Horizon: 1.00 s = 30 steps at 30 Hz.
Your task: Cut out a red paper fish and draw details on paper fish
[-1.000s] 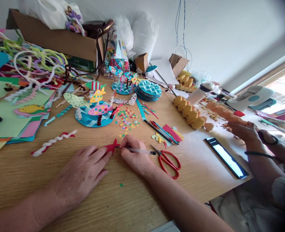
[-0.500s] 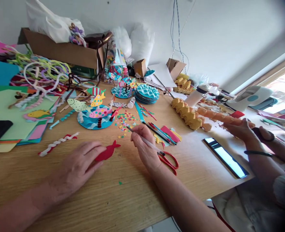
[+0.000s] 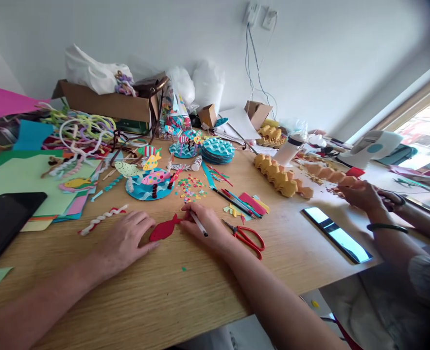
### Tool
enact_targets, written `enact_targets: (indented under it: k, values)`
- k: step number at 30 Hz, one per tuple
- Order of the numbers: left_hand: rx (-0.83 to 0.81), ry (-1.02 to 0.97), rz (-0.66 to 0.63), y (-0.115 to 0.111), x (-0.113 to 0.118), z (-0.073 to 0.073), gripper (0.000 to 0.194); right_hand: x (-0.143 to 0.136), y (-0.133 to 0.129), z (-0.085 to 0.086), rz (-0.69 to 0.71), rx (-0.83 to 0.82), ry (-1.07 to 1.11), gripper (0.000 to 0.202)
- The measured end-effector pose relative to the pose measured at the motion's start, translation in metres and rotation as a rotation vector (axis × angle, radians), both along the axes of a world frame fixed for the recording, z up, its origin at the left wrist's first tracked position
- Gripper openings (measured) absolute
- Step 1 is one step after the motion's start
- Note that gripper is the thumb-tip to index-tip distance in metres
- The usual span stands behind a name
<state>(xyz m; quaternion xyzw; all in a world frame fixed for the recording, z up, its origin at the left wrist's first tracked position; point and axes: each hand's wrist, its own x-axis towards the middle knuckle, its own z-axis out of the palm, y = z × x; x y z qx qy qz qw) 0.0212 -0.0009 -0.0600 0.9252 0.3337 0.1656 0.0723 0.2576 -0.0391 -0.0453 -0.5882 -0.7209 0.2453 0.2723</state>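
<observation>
A red paper fish (image 3: pixel 163 229) lies flat on the wooden table between my hands, its tail pointing right. My left hand (image 3: pixel 125 242) rests beside the fish's head end, thumb and fingers apart, and nothing is gripped in it. Held in my right hand (image 3: pixel 207 228) is a pen (image 3: pixel 199 223) with a clear barrel, while the fingertips of that hand are at the fish's tail. Red-handled scissors (image 3: pixel 249 239) lie just right of my right hand. Small paper confetti dots (image 3: pixel 190 187) are scattered beyond it.
Finished fish stand on a blue wavy base (image 3: pixel 152 189). Colored pencils (image 3: pixel 240 201), a black phone (image 3: pixel 10 218), paper sheets (image 3: pixel 14 180) and a lit phone (image 3: pixel 336 236) lie around. At right, another person's hands (image 3: pixel 360 197) hold egg-carton pieces (image 3: pixel 331 175) and scissors.
My right hand has moved left and down to the fish's tail, and the pen has swung round in it. My left hand has drawn back off the fish. The view has shifted.
</observation>
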Motion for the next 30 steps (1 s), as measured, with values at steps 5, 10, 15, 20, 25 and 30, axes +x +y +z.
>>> enact_targets:
  k: [5,10,15,20,25,30]
  values:
    - [-0.047,-0.005,0.005,0.0,0.001,0.0,0.015,-0.006,-0.002,-0.005,0.02,0.074,-0.063,0.023]
    - [-0.056,-0.013,0.009,0.004,0.0,-0.002,0.012,-0.008,-0.001,-0.009,0.018,0.102,-0.048,0.019]
    - [-0.065,-0.038,0.033,0.003,0.0,-0.002,0.014,-0.009,0.0,-0.012,0.017,0.117,0.003,0.017]
    - [-0.098,-0.107,0.068,0.003,-0.001,-0.005,0.034,-0.013,0.003,-0.015,-0.012,0.151,0.074,0.015]
    - [-0.167,-0.191,0.089,0.003,0.001,-0.005,0.044,-0.017,0.003,-0.014,0.004,0.125,0.249,0.011]
    - [-0.244,-0.26,0.135,-0.001,0.003,0.003,0.041,-0.016,0.001,-0.013,0.037,0.061,0.413,0.012]
